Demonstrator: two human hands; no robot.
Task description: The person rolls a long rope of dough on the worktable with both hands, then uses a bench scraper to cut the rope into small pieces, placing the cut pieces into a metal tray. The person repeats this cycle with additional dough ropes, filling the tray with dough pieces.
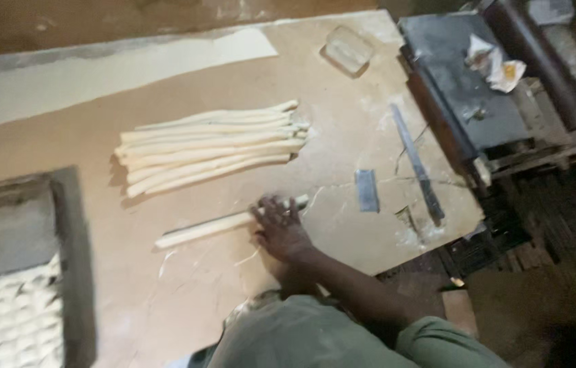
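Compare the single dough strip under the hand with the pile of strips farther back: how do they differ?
The single dough strip lies alone near the person; the pile of strips is bunched side by side farther back. The right hand presses on the single strip; nothing touches the pile. Both are pale, long, thin and lie on the floured board.

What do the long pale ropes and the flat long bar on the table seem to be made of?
The ropes look like soft raw dough: matte, cream, slightly uneven. The right hand rests on one more. The bar seems to be metal: thin, grey, straight-edged.
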